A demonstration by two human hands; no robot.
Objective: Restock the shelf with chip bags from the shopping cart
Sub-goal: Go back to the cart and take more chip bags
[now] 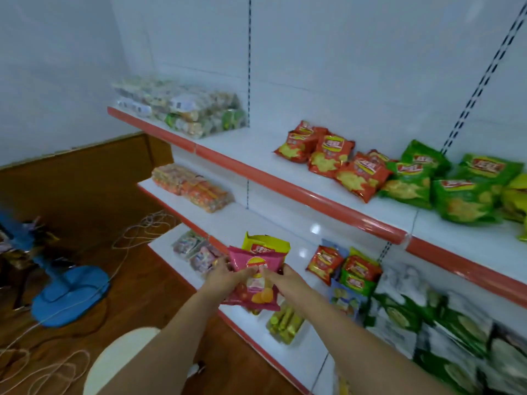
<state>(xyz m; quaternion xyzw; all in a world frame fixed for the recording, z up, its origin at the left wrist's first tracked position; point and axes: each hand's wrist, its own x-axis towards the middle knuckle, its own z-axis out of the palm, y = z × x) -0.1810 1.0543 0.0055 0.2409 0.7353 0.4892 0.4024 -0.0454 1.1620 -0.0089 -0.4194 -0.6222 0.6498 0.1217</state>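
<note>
Just below centre, both hands hold a stack of chip bags in front of the middle shelf (273,223): the left hand (225,276) grips the pink chip bag (253,280) at its left edge with fingers curled onto the front, and the right hand (281,277) pinches the same bag from the right, thumb on its face. The pink bag's long axis runs from about 11 o'clock at its sealed top to 5 o'clock at its bottom, printed face towards the camera, top end pointing at the shelving. Behind it, touching it, a yellow chip bag (266,243) stands nearly upright, its top at 12 o'clock; which hand bears it I cannot tell. At 2 o'clock, on the top shelf (313,192), lie red chip bags (330,158) and, to their right, green chip bags (456,189), faces up and overlapping. At 4 o'clock more small red and green bags (350,269) stand on the middle shelf. At 10 o'clock clear packs of snacks (182,106) sit at the top shelf's left end. At 8 o'clock a blue fan base (71,295) rests on the wooden floor (99,195) among loose cords (142,232)
</note>
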